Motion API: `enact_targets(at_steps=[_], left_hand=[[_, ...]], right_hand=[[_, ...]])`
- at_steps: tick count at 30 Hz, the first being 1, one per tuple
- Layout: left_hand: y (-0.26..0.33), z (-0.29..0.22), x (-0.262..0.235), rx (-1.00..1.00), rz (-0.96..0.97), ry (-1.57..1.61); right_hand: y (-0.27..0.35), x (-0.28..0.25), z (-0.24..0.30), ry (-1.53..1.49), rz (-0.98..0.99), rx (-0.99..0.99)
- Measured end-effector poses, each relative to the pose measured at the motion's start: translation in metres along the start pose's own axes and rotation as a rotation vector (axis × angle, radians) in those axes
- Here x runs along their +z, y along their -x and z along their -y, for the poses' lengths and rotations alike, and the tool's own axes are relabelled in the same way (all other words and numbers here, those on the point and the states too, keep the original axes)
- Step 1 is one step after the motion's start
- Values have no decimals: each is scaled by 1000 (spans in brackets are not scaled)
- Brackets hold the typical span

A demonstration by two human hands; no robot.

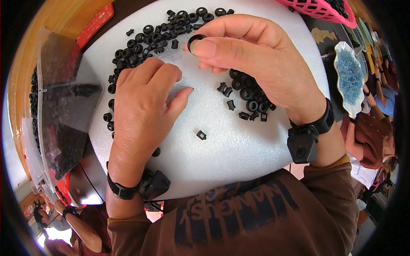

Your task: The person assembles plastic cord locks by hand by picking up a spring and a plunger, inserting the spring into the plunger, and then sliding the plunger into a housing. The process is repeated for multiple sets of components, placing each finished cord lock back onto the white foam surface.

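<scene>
My right hand pinches a small round black ring between thumb and forefinger, above the white foam sheet. To the left, my left hand is bent over the sheet, its thumb apart from the curled fingers; the fingertips are partly hidden and nothing shows in its grasp. Black rings and small spool-shaped pieces spread in an arc beyond and beside this hand. Under my right hand lies a second group of black rings and small pieces. One small black piece with a square opening lies alone near the middle.
A clear plastic bin with dark contents stands at the left. A pink basket is at the far right, and a white scalloped dish of blue beads lies right of the sheet. Other people are at both sides.
</scene>
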State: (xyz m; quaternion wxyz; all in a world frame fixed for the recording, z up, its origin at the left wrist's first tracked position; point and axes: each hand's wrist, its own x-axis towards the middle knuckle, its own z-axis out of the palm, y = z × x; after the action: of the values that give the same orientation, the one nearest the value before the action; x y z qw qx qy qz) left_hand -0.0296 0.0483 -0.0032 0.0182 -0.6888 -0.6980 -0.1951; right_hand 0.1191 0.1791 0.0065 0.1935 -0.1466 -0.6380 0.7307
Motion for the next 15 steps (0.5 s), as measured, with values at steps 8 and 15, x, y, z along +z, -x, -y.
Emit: enact_targets(at_steps=[8,15], left_hand=[[0,1,5,-4,26,39],[0,2,6,21,-15,14]], right_hand=[[0,2,0,16,6,7],[-1,0,-1,43,28,31]])
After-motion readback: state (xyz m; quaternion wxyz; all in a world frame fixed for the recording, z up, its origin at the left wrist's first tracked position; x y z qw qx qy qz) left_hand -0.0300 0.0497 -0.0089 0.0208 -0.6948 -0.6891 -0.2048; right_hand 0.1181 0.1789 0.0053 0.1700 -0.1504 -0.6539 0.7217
